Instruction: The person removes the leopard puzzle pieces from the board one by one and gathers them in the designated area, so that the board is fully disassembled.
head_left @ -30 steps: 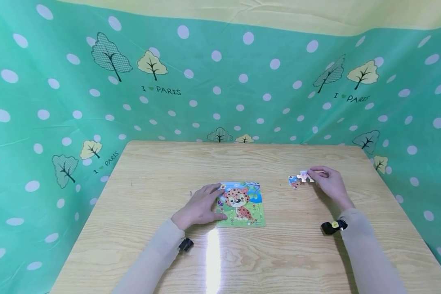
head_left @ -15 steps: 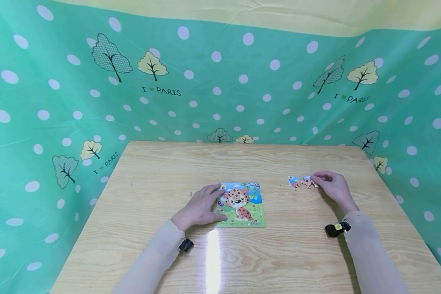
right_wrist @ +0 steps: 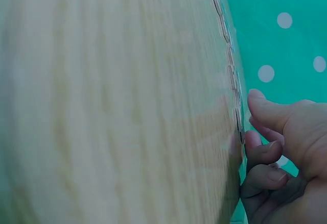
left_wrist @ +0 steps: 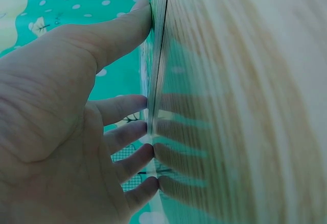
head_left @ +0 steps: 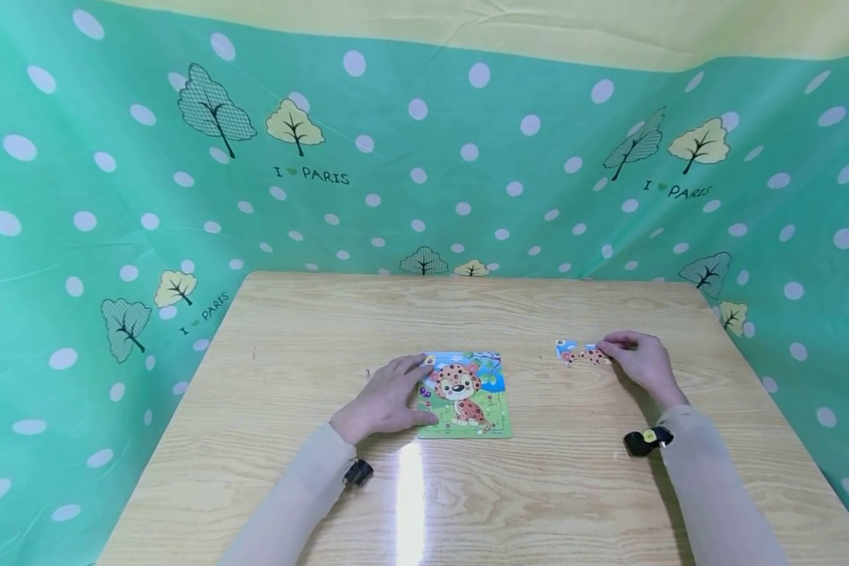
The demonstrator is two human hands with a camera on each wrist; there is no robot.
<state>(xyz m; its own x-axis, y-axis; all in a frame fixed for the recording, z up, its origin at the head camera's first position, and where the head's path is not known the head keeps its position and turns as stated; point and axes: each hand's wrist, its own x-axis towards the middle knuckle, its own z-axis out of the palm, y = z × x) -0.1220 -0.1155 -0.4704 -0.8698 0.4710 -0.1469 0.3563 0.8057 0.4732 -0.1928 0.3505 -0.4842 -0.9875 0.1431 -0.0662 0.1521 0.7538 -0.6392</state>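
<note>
- Puzzle [head_left: 470,409] lies left of the loose pieces [head_left: 593,356].
- Left hand [head_left: 384,397], fingers spread, rests on its left side.
- Right hand [head_left: 640,358] at the pieces' right end, pinching or just touching, can't tell; best keep tabs aligned, edges level.

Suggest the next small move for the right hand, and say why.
Probably a nudge leftward: the right hand holds the spotted piece, which lies beside the blue-cornered piece; whether they interlock is unclear. The left hand rests on the leopard puzzle.
</note>
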